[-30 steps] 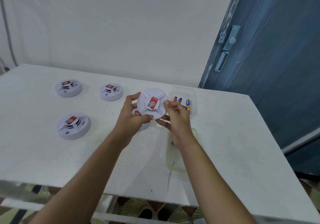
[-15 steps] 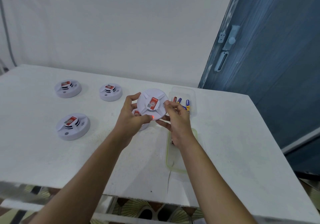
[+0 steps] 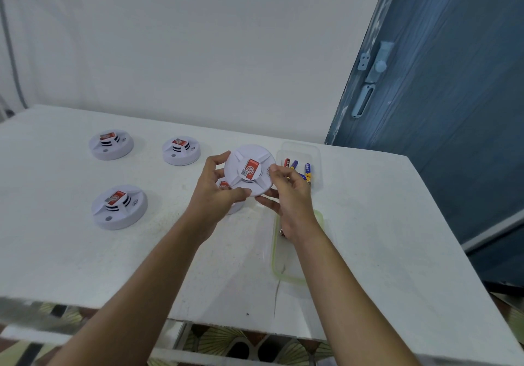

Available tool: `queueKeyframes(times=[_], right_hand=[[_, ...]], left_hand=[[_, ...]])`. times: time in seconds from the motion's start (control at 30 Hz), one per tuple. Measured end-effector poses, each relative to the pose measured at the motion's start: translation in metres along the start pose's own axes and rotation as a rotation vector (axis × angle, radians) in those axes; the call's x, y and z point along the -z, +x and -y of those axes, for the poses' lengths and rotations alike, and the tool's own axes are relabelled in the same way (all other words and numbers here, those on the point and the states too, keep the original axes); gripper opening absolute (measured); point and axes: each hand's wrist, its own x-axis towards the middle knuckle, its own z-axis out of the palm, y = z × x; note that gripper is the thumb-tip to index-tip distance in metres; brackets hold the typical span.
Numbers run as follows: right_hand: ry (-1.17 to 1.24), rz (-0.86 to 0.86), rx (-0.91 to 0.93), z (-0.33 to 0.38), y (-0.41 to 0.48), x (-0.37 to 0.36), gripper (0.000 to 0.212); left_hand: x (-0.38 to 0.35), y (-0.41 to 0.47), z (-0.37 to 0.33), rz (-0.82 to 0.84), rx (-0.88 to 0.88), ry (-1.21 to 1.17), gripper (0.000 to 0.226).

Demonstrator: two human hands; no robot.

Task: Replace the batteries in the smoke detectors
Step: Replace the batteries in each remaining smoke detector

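Head view, one moment. Partly hidden: a hidden detector (image 3: 236, 207) on the table (image 3: 368, 224) behind the left hand (image 3: 215, 195), only a red label scrap & white edge showing. A small item at the right wrist, inside the green-rimmed lid (image 3: 273, 252), can't be made out; label print is unreadable. The held detector (image 3: 249, 170) is raised btwn both hands, labelled face toward the camera. The left hand pinches its left rim, thumb low, forefinger high; the right hand (image 3: 289, 195) grips the right rim, thumb on the face, fingers beneath. Just right: clear box (image 3: 300, 149) w/ batteries (image 3: 307, 168). At left, well apart: far-left detector (image 3: 111, 144), middle detector (image 3: 181, 151), near detector (image 3: 119, 207).
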Motion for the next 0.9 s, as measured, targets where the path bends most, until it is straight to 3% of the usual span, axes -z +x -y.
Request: queueKeyframes(times=[0.2,0.33,0.5,0.67,0.9], right_hand=[[-0.017,-0.003,-0.004,-0.001,0.002,-0.001,0.027],[-0.028,-0.009,-0.005,-0.005,0.006,-0.005,0.027],[-0.021,-0.034,-0.007,-0.01,0.018,-0.018,0.024],[-0.102,-0.036,0.022,-0.02,0.046,-0.032,0.027],[-0.233,-0.1,-0.011,-0.026,0.083,-0.053,0.042]], left_hand=[[0.004,0.002,0.004,0.044,0.04,-0.029,0.073],[0.008,0.008,0.007,-0.003,0.083,-0.117,0.044],[0.019,0.022,0.011,-0.117,0.094,-0.003,0.026],[0.03,0.049,0.009,-0.22,0.005,0.123,0.028],[0.04,0.103,0.011,-0.192,0.044,0.327,0.032]])
